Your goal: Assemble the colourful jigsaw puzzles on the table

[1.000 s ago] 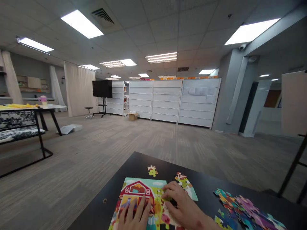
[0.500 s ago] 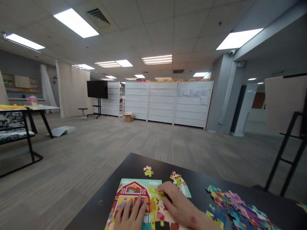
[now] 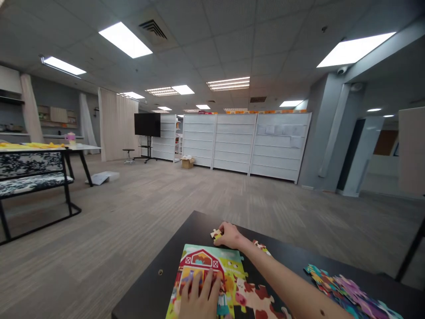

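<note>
A partly joined jigsaw puzzle [image 3: 186, 261] with a red barn and a brown-and-white cow [image 3: 254, 296] lies on the black table. My left hand [image 3: 201, 296] rests flat on the barn part, fingers spread. Beyond the puzzle's far edge, my right hand [image 3: 229, 235] pinches the right side of a loose cream-and-green puzzle piece [image 3: 215, 233], which lies on the tabletop. Some more cow-patterned pieces [image 3: 261, 247] show just behind my right forearm, which hides part of them.
A heap of mixed colourful puzzle pieces [image 3: 355, 292] lies on the right of the black table [image 3: 146, 288]. Past the table are carpeted floor, white shelving [image 3: 232, 144], a screen on a stand [image 3: 147, 125] and a patterned bench [image 3: 33, 173] at left.
My right hand has moved from the puzzle's right side to the loose piece beyond its far edge. My left hand stays on the puzzle. The view has turned slightly left.
</note>
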Demonstrator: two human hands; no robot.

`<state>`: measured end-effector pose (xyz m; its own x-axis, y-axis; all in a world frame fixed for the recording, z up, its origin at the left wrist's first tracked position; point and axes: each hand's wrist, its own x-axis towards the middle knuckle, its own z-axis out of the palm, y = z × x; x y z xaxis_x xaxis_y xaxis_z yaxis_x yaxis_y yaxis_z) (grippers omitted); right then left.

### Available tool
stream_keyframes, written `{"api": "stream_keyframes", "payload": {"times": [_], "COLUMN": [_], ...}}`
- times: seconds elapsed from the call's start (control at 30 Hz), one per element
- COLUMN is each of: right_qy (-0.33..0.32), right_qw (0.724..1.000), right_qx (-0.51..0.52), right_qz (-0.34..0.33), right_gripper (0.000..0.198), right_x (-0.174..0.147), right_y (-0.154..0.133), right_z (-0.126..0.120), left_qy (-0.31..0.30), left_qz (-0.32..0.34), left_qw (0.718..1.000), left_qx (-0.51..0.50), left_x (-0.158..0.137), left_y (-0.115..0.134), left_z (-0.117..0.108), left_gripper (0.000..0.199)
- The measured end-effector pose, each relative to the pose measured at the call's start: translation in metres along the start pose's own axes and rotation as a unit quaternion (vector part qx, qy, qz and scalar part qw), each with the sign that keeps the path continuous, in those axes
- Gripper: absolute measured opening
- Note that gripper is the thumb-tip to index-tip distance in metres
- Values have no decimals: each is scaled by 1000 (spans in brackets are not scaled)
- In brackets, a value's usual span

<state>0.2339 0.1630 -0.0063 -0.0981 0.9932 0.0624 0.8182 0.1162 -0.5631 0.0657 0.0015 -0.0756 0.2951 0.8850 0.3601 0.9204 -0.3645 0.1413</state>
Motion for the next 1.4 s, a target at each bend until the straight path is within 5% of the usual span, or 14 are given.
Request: {"api": "stream_keyframes", "payload": {"times": [0.13,0.23,0.33,0.5,0.7,0.97,1.23,1.4], "right_qy": [21,35,36,40,23,7,43,5], "right_qw": [995,985,966,932,898,905,967,970], "right_qx": [84,137,228,359,438,424,250,232], "right_qz": [-53,-96,-120,-40,13,22,-38,-69], "right_gripper": [34,50,40,40,50,48,27,18], "right_x": [-27,-74,-126,-179,-184,-183,-187,-198], "right_y": [0,3,10,29,43,40,46,34], "right_z": [-9,-22,-30,-28,-29,-30,-28,-22], "left_qy": [-59,-88,-120,-166,-182,-173,-169,-160], "left_qz": [-18,-33,-22,6,-2,-8,-11,-9], "left_qw": [997,993,988,979,977,980,982,984], "left_qx": [-41,-67,-96,-121,-111,-93,-78,-79], "left_x": [4,7,7,3,0,-2,-1,-2], "left_y": [1,1,-1,-2,7,11,11,14], "left_z": [-6,-11,-20,-46,-67,-64,-70,-75], "left_gripper": [61,64,65,67,65,65,54,63]}}
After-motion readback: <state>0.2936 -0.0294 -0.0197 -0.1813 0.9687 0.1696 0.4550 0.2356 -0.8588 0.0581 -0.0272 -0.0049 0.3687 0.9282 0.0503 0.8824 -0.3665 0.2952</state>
